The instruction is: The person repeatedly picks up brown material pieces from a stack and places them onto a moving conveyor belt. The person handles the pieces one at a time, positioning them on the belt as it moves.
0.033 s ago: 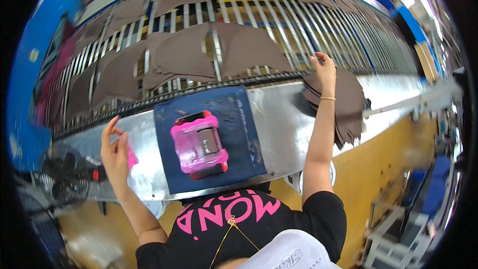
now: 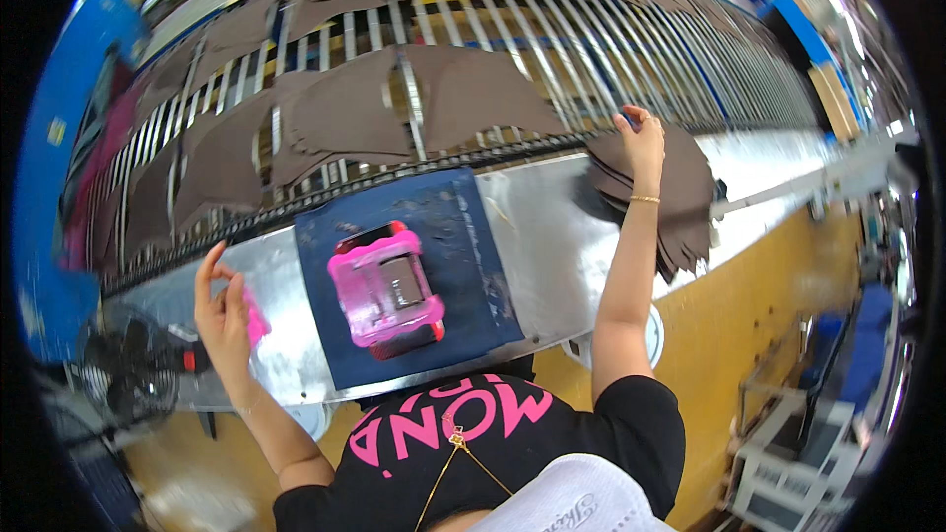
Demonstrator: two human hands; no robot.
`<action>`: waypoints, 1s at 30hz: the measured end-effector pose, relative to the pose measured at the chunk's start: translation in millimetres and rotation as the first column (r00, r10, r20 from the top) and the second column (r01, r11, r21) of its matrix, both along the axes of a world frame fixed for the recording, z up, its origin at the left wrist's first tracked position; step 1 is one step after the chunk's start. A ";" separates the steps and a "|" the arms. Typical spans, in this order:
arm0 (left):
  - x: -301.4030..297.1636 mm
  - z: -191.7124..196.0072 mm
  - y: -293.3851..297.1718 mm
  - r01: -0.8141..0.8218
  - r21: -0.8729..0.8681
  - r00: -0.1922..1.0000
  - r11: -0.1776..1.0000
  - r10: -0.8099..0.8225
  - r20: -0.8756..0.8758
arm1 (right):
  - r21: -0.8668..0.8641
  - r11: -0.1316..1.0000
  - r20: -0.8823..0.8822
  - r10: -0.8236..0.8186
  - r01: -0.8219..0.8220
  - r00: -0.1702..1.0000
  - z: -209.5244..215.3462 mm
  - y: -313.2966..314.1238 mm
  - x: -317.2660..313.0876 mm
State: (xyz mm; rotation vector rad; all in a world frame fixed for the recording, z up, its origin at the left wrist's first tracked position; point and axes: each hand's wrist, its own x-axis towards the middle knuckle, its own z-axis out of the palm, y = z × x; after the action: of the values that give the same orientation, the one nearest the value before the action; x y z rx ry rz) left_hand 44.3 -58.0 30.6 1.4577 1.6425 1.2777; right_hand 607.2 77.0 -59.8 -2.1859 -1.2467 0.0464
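The right hand (image 2: pixel 645 153) has curled fingers over the upper part of the stack of brown pieces (image 2: pixel 687 187); whether it pinches one, I cannot tell. The left hand (image 2: pixel 225 325) is half-curled just beside a pink object (image 2: pixel 257 320), its hold also unclear. Between the hands, a pink fixture (image 2: pixel 357 294) lies on the blue mat (image 2: pixel 478 286); beyond them, flat brown sheets (image 2: pixel 350 108) rest on slats (image 2: pixel 709 79). Since the previous picture the view shifted slightly, but hands and stack keep their relation, so the work seems not advanced
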 end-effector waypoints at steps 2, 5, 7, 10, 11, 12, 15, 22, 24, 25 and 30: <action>-4.9 -10.6 6.5 0.057 0.065 0.995 0.996 -0.062 0.075 | -0.030 0.971 0.119 -0.232 0.237 0.966 -6.5 -51.7 23.3; -22.0 -28.9 16.0 0.098 -0.028 0.992 0.995 -0.096 0.084 | -0.132 0.808 0.210 -0.544 0.575 0.812 -12.5 -115.9 36.2; -19.2 -35.4 26.8 0.099 -0.010 0.995 0.995 -0.099 0.024 | -0.142 0.774 0.280 -0.567 0.618 0.775 -21.3 -136.1 46.9; 7.5 -25.1 38.6 0.092 0.071 0.996 0.993 -0.092 0.005 | -0.156 0.812 0.257 -0.517 0.563 0.817 -25.5 -146.4 59.2; 19.2 -15.3 37.8 0.096 0.050 0.992 0.994 -0.099 0.075 | -0.174 0.818 0.223 -0.510 0.549 0.831 -26.8 -145.4 61.9; 26.1 -10.0 36.7 0.111 0.040 0.980 0.993 -0.116 0.160 | -0.178 0.820 0.188 -0.514 0.544 0.837 -23.9 -142.9 61.9; 21.0 -11.5 38.5 0.142 0.114 0.972 0.983 -0.160 0.174 | -0.257 0.839 0.177 -0.448 0.480 0.876 -9.8 -140.8 63.8; -1.2 -5.9 28.6 0.089 0.053 0.993 0.995 -0.093 0.077 | 0.069 0.995 -0.300 -0.045 0.069 0.953 102.9 -130.5 -45.7; 4.9 -0.6 29.9 0.125 0.006 0.989 0.992 -0.125 0.079 | 0.253 0.965 -0.364 0.158 -0.066 0.918 119.7 -121.7 -74.7; 10.5 1.4 29.6 0.142 -0.029 0.987 0.989 -0.139 0.079 | 0.338 0.929 -0.395 0.285 -0.151 0.873 122.7 -118.6 -87.6; 34.8 1.2 46.9 0.273 0.218 0.962 0.937 -0.270 -0.044 | 0.469 0.760 -0.491 0.648 -0.450 0.582 116.3 -97.4 -155.3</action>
State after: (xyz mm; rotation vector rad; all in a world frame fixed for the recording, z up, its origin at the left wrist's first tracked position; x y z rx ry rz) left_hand 79.1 -11.1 31.8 1.7609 1.2798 1.3256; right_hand 451.9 -20.4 56.5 -1.2472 -1.3580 0.7522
